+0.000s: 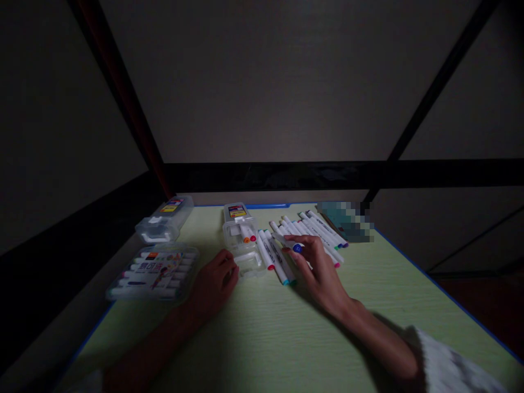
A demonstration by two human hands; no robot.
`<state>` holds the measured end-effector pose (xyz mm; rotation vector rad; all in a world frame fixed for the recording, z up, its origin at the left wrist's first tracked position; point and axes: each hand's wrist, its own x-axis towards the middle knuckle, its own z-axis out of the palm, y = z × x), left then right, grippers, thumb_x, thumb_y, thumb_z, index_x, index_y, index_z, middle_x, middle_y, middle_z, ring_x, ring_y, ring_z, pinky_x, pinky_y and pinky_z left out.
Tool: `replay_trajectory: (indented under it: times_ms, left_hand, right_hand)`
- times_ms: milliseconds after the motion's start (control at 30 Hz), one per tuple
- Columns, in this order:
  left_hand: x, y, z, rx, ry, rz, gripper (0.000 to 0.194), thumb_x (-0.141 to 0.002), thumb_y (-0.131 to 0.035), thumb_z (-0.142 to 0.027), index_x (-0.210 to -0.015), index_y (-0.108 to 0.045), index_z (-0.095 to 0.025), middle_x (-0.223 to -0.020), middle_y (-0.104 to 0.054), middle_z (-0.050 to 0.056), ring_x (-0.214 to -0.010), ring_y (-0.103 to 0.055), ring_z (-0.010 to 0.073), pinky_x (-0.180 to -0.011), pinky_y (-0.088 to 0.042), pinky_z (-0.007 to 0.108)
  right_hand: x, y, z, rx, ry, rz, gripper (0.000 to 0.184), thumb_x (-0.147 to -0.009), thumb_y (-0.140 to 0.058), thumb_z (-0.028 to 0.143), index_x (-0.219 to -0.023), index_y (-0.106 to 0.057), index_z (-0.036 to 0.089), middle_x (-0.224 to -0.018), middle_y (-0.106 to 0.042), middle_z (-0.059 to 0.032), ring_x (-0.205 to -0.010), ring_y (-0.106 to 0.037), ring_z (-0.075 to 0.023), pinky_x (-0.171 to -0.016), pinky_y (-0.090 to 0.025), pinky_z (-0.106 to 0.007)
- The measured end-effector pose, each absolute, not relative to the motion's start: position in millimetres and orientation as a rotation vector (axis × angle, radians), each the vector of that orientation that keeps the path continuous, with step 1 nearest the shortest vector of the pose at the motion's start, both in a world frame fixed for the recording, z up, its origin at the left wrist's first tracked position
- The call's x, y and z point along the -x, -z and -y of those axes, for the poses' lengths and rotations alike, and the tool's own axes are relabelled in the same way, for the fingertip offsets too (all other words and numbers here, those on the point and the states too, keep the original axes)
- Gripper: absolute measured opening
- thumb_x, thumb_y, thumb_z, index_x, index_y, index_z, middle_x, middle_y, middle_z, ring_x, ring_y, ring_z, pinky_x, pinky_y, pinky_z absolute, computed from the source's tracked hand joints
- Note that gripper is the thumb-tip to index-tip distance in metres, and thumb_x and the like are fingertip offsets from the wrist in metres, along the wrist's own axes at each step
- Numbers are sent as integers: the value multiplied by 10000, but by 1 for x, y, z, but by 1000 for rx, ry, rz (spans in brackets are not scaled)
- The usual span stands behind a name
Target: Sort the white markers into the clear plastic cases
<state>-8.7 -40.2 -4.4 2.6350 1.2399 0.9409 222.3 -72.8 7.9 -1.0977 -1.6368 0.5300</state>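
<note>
My right hand (pixel 317 267) pinches a white marker with a blue end (pixel 297 248), held tilted above a spread of white markers (pixel 278 262) with coloured ends. My left hand (pixel 216 278) has its fingers curled in at the near left edge of an open clear plastic case (pixel 249 261). Inside that case lie a few markers, an orange and a red end (pixel 252 238) facing me. The case's far part carries a colourful label (pixel 237 211). What my left fingertips grip is partly hidden by the hand.
To the left lies a closed clear case of markers (pixel 153 275) with a printed front. Behind it stands another clear case (pixel 166 218). More markers (pixel 321 229) and a greenish, pixelated flat item (pixel 346 221) lie at the back right. The pale green table (pixel 254 338) has blue edging.
</note>
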Motion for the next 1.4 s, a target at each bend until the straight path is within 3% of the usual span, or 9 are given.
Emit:
replay_trajectory:
  times_ms: [300,767,1200,1400]
  left_hand:
    - [9,5,39,-2633,-967,-1208,229,-854,-380,-159,-692,-541,-144,-784,-518,33,-677,-538,116,-627,-441,234]
    - [10,6,40,-2641,-1003,-1096,183,-857,-389,-131,-745,-533,-147,-796,-521,37,-703,-531,122,-642,-438,232]
    - [9,3,45,-2710,-1148,-1026,135,-846,-416,-118,-853,-546,-154,-886,-543,55,-767,-561,126,-676,-470,227]
    - [8,1,47,-2717,-1144,-1000,145,-841,-417,-115,-866,-553,-158,-889,-557,59,-782,-575,130,-693,-488,232]
  right_hand:
    - [-225,-9,71,1105,-211,1809,234,-898,-416,213,-1122,-484,204,-1077,-591,-102,-994,-572,-214,-858,-485,-399]
    - [-223,-14,75,993,-41,1808,256,-874,-432,152,-1107,-530,195,-1029,-623,-85,-987,-582,-193,-840,-498,-353]
    - [-224,-20,90,653,26,1869,392,-822,-454,49,-1186,-494,191,-1036,-653,-85,-987,-617,-180,-772,-560,-332]
    - [-223,-17,93,627,-105,1913,452,-822,-464,41,-1232,-455,231,-1122,-630,-88,-1058,-590,-194,-821,-551,-373]
